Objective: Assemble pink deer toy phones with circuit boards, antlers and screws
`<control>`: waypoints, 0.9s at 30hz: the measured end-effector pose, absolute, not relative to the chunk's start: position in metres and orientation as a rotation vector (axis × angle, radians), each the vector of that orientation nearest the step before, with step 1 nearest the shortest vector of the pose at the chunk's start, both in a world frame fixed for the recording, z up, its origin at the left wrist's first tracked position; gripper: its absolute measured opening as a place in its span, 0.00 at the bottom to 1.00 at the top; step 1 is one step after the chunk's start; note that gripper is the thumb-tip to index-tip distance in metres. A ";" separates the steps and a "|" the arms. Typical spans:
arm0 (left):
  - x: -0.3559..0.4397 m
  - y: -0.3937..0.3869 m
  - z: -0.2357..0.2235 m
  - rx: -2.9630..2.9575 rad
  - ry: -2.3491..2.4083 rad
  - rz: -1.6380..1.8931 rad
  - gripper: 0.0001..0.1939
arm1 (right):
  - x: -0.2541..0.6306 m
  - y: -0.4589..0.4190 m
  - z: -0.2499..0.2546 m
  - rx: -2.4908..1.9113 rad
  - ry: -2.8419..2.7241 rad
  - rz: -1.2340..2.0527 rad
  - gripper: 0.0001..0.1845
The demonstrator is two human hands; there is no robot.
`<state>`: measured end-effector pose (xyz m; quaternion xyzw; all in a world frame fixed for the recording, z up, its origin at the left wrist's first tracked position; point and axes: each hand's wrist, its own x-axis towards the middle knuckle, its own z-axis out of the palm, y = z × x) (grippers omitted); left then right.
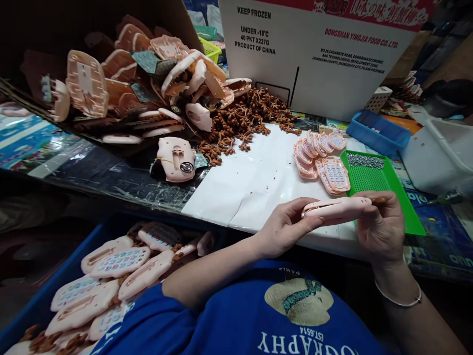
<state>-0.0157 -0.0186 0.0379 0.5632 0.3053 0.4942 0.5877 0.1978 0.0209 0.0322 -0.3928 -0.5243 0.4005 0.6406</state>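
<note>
Left hand (284,227) pinches one end of the pink casing (342,209); right hand (382,231) pinches the other; keypad pieces (335,175) lie beyond both hands, green tray (369,181) beyond the right.

White carton (318,74) says — "KEEP FROZEN" (in black).

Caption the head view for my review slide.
Left hand and right hand hold a pink casing near a green tray.
</note>
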 end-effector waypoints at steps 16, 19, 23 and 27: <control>-0.015 -0.024 0.031 1.912 0.900 1.283 0.17 | 0.199 0.023 0.037 -0.789 -1.271 0.945 0.18; -0.015 -0.024 0.035 1.938 0.884 1.352 0.16 | 0.198 0.021 0.039 -0.779 -1.274 0.967 0.18; -0.014 -0.025 0.039 1.973 0.826 1.443 0.16 | 0.197 0.018 0.041 -0.814 -1.265 0.978 0.19; -0.010 -0.025 0.040 2.002 0.809 1.475 0.16 | 0.197 0.019 0.038 -0.830 -1.227 1.002 0.22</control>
